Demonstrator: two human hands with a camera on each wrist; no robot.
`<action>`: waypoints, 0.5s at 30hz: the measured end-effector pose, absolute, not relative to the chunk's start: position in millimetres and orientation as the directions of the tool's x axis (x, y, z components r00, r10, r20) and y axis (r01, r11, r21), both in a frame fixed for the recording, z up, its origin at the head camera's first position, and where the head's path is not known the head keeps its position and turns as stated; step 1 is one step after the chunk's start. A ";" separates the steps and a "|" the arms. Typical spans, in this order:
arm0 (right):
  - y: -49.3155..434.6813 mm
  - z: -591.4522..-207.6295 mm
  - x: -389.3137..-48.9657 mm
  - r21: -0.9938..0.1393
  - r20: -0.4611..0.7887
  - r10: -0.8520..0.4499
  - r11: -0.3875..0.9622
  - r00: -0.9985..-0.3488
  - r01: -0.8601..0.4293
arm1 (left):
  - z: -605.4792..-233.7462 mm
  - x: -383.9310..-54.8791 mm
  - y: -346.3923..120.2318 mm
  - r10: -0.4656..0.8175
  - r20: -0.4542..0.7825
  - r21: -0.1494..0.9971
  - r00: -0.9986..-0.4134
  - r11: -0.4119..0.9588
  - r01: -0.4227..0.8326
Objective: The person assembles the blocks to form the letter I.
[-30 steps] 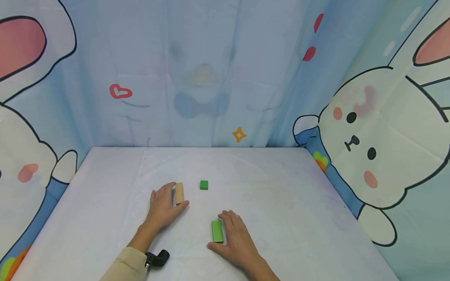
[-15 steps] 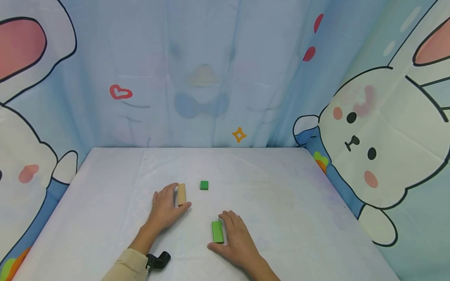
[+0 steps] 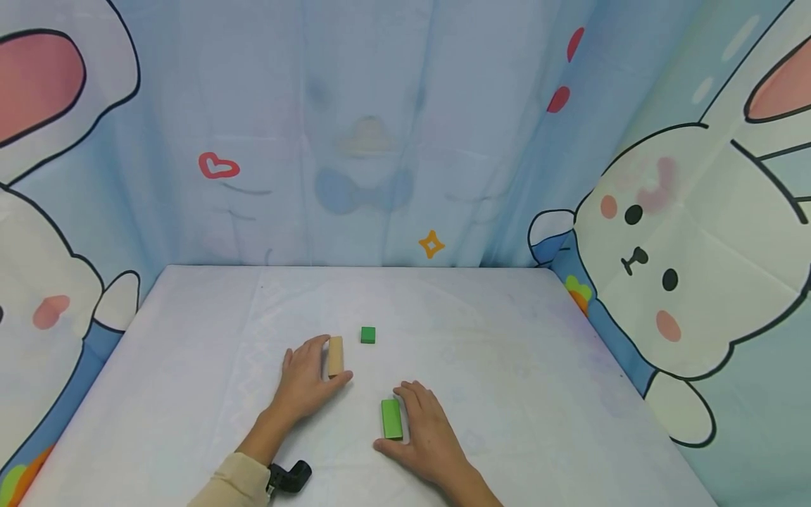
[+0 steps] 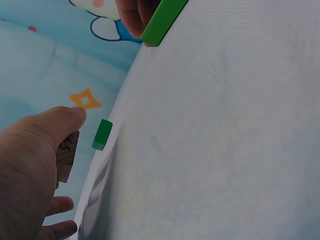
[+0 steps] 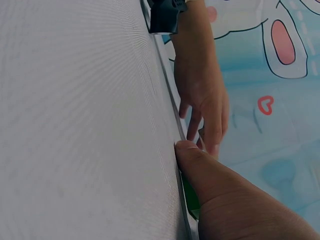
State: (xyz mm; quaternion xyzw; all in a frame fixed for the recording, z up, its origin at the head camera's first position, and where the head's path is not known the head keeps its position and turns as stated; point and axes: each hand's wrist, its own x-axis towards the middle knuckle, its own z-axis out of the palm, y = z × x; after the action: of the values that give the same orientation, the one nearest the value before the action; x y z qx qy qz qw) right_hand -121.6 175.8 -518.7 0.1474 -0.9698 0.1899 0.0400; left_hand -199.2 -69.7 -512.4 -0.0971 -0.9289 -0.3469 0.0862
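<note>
Curtained nook, wider setting unclear: white-covered table (image 3: 538, 394), rabbit-print curtains (image 3: 380, 84).

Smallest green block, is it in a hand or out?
Out: the smallest green block sits on the table, apart from the left hand and right hand.

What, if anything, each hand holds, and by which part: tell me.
The left hand holds the tan block by its near and far ends. The right hand seems to hold the long green block likewise, by both ends.
</note>
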 end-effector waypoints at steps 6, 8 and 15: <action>175.7 -518.7 -121.2 -0.355 0.132 -0.271 0.885 -0.954 -0.301 | -511.9 -196.9 -65.9 0.132 0.206 0.625 -0.970 0.745 0.234; 175.7 -518.7 -121.3 -0.351 0.131 -0.270 0.887 -0.954 -0.299 | -511.4 -196.6 -64.6 0.133 0.205 0.624 -0.970 0.745 0.234; 176.3 -518.9 -121.8 -0.347 0.130 -0.269 0.889 -0.954 -0.298 | -511.0 -194.6 -60.0 0.149 0.207 0.616 -0.967 0.748 0.247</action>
State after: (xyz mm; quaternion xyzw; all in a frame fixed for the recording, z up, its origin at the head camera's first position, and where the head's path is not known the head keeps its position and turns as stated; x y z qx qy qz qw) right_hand -121.8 176.3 -518.9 0.1461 -0.9711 0.1845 0.0390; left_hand -194.6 -60.0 -511.0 -0.1061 -0.9320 -0.3388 0.0726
